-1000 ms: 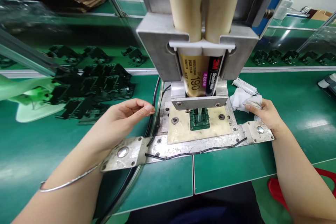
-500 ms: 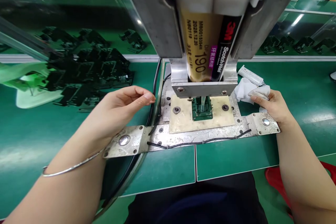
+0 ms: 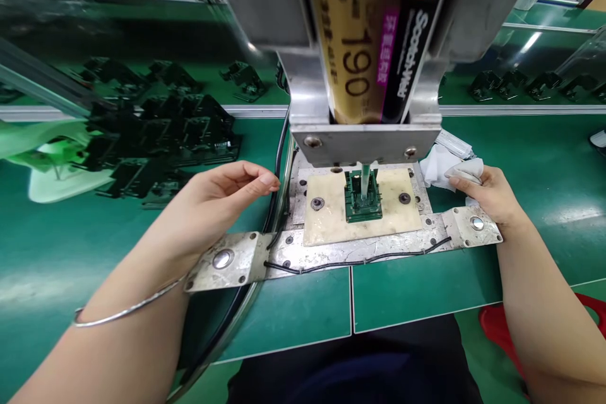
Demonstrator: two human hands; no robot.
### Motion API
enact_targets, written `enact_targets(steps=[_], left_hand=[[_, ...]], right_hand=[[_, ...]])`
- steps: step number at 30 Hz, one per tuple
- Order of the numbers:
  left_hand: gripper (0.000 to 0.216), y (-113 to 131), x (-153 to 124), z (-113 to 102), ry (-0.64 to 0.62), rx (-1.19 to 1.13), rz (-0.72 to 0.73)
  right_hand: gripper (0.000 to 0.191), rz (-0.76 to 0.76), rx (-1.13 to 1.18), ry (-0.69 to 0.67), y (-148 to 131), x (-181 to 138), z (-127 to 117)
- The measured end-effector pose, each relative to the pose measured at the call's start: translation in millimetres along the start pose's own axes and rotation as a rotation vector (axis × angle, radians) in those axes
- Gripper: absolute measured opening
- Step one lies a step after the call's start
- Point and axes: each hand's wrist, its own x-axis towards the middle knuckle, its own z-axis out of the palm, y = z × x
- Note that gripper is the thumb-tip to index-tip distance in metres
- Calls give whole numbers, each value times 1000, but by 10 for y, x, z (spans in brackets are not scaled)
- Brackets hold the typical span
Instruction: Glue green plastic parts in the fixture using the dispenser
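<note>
My left hand [image 3: 227, 196] hovers above the left end of the metal base, thumb and fingertips pinched together with nothing visible between them. In my right hand [image 3: 495, 196] is a crumpled white wipe [image 3: 438, 167], at the base's right end. Between them, a small green circuit board assembly [image 3: 363, 205] sits in a cream fixture plate [image 3: 322, 221]. A clear nozzle [image 3: 365, 180] reaches down to it from a gold and black Scotch-Weld adhesive cartridge [image 3: 362, 76], clamped in a metal holder [image 3: 364, 145]. Each wrist is near a round silver button, the left button [image 3: 223, 259] and the right button [image 3: 476, 223].
Several dark circuit board assemblies [image 3: 189, 129] stand at the left, beside a light green object [image 3: 61, 170]. More stand on the shelf behind [image 3: 511, 85]. A white tube [image 3: 454, 144] lies behind the wipe. Black and clear hoses [image 3: 277, 202] run past my left hand.
The cartridge and its holder now appear higher, showing more of the green board assembly and nozzle. Both hands keep nearly the same place and grip.
</note>
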Motion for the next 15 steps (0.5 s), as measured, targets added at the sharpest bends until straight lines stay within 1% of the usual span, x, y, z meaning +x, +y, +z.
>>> enact_targets(steps=[8, 11, 13, 14, 15], left_hand=[[28, 69, -48, 14, -15, -13, -7], [26, 96, -75, 37, 14, -12, 7], [24, 134, -91, 49, 35, -3, 53], [25, 159, -96, 59, 24, 6, 102], [30, 187, -101, 75, -14, 28, 161]], right_hand=[[45, 10, 9, -9, -31, -15, 14], [47, 5, -3, -4, -19, -11, 19], [49, -3, -17, -8, -4, -4, 16], [49, -10, -21, -12, 4, 0, 14], [50, -18, -23, -17, 11, 3, 11]])
